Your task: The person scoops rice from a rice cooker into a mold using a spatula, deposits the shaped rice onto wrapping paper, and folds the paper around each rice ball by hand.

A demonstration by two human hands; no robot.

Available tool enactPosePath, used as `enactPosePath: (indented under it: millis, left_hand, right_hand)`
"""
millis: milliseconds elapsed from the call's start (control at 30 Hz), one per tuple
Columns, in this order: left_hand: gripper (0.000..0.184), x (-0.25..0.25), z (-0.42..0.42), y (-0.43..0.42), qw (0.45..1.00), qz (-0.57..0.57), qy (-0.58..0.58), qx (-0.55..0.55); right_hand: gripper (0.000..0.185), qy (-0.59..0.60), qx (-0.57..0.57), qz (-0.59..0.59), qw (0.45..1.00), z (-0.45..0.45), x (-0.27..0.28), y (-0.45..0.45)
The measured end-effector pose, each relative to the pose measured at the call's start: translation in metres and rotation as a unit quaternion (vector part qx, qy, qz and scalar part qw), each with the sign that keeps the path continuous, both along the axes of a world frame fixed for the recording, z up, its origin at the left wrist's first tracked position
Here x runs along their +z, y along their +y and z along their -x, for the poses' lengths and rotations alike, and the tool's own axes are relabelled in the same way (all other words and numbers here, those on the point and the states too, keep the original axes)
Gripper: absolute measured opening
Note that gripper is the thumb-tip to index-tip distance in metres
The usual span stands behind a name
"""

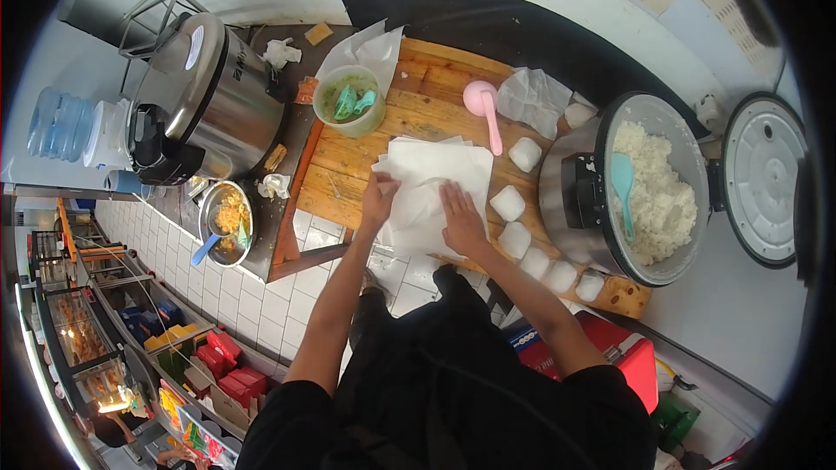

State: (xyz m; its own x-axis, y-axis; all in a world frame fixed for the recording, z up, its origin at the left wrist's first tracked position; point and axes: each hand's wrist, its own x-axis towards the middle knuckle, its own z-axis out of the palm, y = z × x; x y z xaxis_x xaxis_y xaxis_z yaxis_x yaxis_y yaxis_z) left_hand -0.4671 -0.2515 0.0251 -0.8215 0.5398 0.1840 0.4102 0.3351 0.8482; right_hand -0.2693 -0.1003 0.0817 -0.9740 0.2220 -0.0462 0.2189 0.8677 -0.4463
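A stack of white wrapping paper (440,161) lies on the wooden table in front of me, its sheets slightly fanned. My left hand (380,198) is closed at the paper's left edge, with the fingers pinching a sheet. Flat on the lower right of the same paper rests my right hand (461,219), its fingers stretched out. Several white wrapped packets (508,204) run in a curved row to the right of it. Beyond the stack lies a pink rice scoop (483,109), handle towards me.
An open rice cooker (570,200) with a turquoise paddle (622,187) in the white rice (657,209) stands right. Left are a tub of green food (353,126), a closed steel cooker (226,91) and a metal bowl (206,231) of yellow food. Crumpled plastic (531,100) lies behind.
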Motion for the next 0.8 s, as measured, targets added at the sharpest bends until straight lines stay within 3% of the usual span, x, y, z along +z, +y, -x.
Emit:
enactPosePath:
  millis: [33,67,133,167,233,267,333,367,433,467,567,667,733,767,800]
  left_hand:
    - [0.028,-0.003,0.013,0.006,0.991,-0.035,0.12,-0.042]
    - [0.028,0.014,0.02,0.012,0.991,-0.036,0.12,-0.042]
    - [0.047,0.046,0.036,0.02,0.996,0.048,0.004,-0.076]
    - [0.047,0.038,0.051,0.019,0.996,0.048,0.006,-0.078]
    - [0.05,0.038,0.07,0.017,0.93,0.223,0.082,-0.281]
    - [0.05,0.042,0.068,0.021,0.929,0.223,0.083,-0.282]
    - [0.039,0.051,0.052,0.032,0.904,0.283,0.152,-0.281]
    - [0.039,0.051,0.042,0.04,0.904,0.284,0.151,-0.281]
    - [0.019,0.051,0.021,0.058,0.946,0.216,0.103,-0.218]
    - [0.012,0.056,0.009,0.06,0.938,0.222,0.154,-0.218]
    - [0.01,0.067,-0.03,0.048,0.924,0.229,0.22,-0.215]
    - [0.01,0.066,-0.057,0.037,0.955,0.191,0.163,-0.155]
    - [0.009,0.067,-0.068,0.032,0.973,0.143,0.11,-0.145]
    - [0.009,0.056,-0.071,0.028,0.973,0.145,0.109,-0.143]
    - [0.009,0.046,-0.073,0.025,0.963,0.166,0.124,-0.173]
  right_hand:
    - [0.088,0.0,0.0,-0.002,1.0,-0.004,-0.003,-0.001]
    - [0.088,-0.042,-0.041,-0.032,0.998,-0.008,-0.011,-0.001]
    - [0.085,-0.093,-0.095,-0.069,0.989,-0.013,-0.02,-0.003]
    - [0.085,-0.092,-0.097,-0.069,0.989,-0.012,-0.014,-0.004]
    - [0.084,-0.018,-0.047,-0.087,0.995,-0.012,-0.002,-0.008]
    - [0.084,-0.018,-0.049,-0.087,0.995,-0.011,-0.006,-0.008]
    - [0.084,0.034,0.092,-0.039,0.994,-0.009,-0.013,-0.01]
    - [0.084,0.034,0.091,-0.038,0.994,-0.007,-0.012,-0.012]
    - [0.085,0.033,0.066,-0.03,0.997,-0.001,-0.011,-0.014]
    - [0.085,0.034,0.067,-0.028,0.997,0.002,-0.012,-0.015]
    - [0.08,0.043,0.033,-0.017,0.998,0.004,-0.011,-0.021]
    - [0.066,-0.009,0.053,-0.036,0.998,0.015,-0.005,-0.007]
    - [0.041,0.17,0.092,-0.272,0.943,0.021,-0.006,0.014]
    - [0.041,0.17,0.094,-0.27,0.943,0.026,-0.009,0.025]
    - [0.029,0.128,0.105,-0.265,0.95,0.032,-0.012,0.038]
